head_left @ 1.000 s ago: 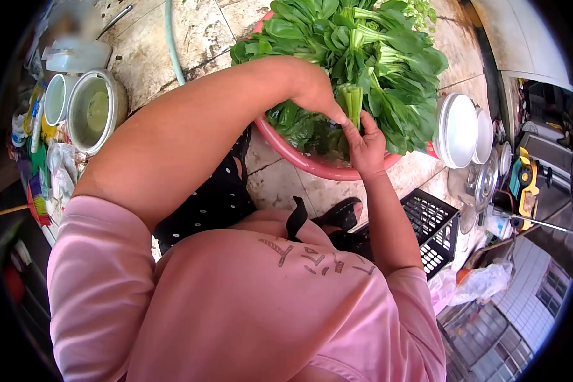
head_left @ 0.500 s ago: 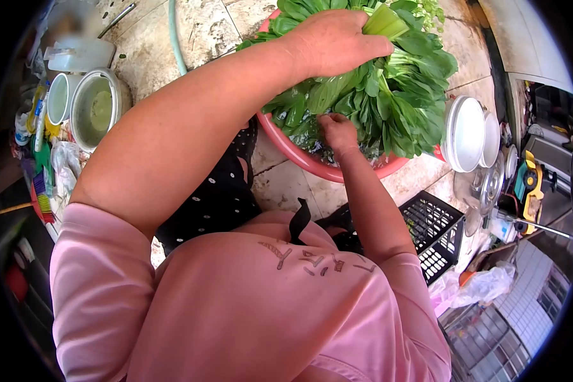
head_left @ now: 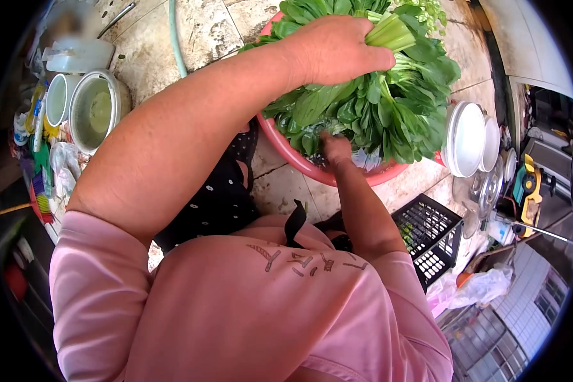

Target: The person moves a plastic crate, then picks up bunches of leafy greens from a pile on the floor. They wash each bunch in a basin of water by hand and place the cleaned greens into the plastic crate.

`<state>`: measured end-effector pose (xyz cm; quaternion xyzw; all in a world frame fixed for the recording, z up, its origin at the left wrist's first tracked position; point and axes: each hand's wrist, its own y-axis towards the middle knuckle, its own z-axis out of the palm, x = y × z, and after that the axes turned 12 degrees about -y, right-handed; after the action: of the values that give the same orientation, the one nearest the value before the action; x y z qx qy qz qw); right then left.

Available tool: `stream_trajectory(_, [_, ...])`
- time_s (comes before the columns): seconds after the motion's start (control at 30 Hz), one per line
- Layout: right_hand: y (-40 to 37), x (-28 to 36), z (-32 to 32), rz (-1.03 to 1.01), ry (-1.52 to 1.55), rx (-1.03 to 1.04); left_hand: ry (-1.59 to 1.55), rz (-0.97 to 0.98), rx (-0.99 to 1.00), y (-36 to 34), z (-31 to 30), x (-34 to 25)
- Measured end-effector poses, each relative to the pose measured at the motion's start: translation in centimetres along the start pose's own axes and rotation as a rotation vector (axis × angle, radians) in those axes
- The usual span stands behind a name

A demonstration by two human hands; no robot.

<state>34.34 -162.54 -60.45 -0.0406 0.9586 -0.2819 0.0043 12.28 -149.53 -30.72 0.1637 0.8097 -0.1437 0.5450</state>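
A pink-red basin (head_left: 299, 167) holds water and a big heap of leafy greens (head_left: 401, 121) with pale green stalks. My left hand (head_left: 340, 49), back upward, is closed round a bunch of greens (head_left: 393, 33) whose thick stalks stick out past the thumb. Nearer my body, my right hand (head_left: 336, 150) reaches down into the water beside loose leaves at the basin's near side. Its fingertips are hidden by water and leaves, so what it holds, if anything, does not show.
White tubs (head_left: 466, 140) and glass lids stand right of the basin, with a black crate (head_left: 426, 232) nearer me. Left are a round tub with liquid (head_left: 100, 109), a smaller tub and a clear box (head_left: 79, 56). A pale green hose (head_left: 175, 38) crosses the dirty tiles.
My right hand has moved down and slightly left, deeper into the water. My left hand has shifted slightly, and more of the bunch's stalks show beyond it.
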Motion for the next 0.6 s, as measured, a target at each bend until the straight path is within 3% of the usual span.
stream_trajectory(0.07, [-0.4,0.3,-0.7,0.421,0.828,-0.015,-0.064,-0.034,0.023,-0.2,-0.1,-0.4])
stream_trajectory(0.1, [-0.3,0.4,-0.9,0.585,1.027,-0.029,-0.063,-0.033,0.022,-0.3,-0.2,-0.5])
stream_trajectory(0.13, [-0.3,0.4,-0.8,0.584,1.027,-0.030,-0.069,-0.040,0.065,-0.4,-0.4,-0.6])
stream_trajectory(0.23, [-1.7,0.8,-2.0,0.374,0.558,-0.176,-0.006,-0.023,0.107,-0.4,0.1,0.1])
stream_trajectory(0.27, [-2.7,1.3,-3.5,0.377,0.557,-0.181,0.058,-0.005,0.103,-0.2,0.4,0.5])
stream_trajectory(0.33, [-4.1,2.1,-5.5,0.431,0.919,0.055,0.102,-0.031,0.177,-0.2,0.5,0.8])
stream_trajectory(0.4, [-5.4,2.6,-6.3,0.351,1.021,-0.021,0.150,-0.056,0.253,-0.2,0.8,1.1])
stream_trajectory(0.5, [-7.6,4.1,-9.0,0.230,1.214,-0.132,0.297,-0.272,0.511,-0.4,1.4,1.1])
stream_trajectory(0.6, [-9.5,5.5,-12.6,0.147,1.338,-0.231,0.430,-0.316,0.661,-0.7,2.6,1.5])
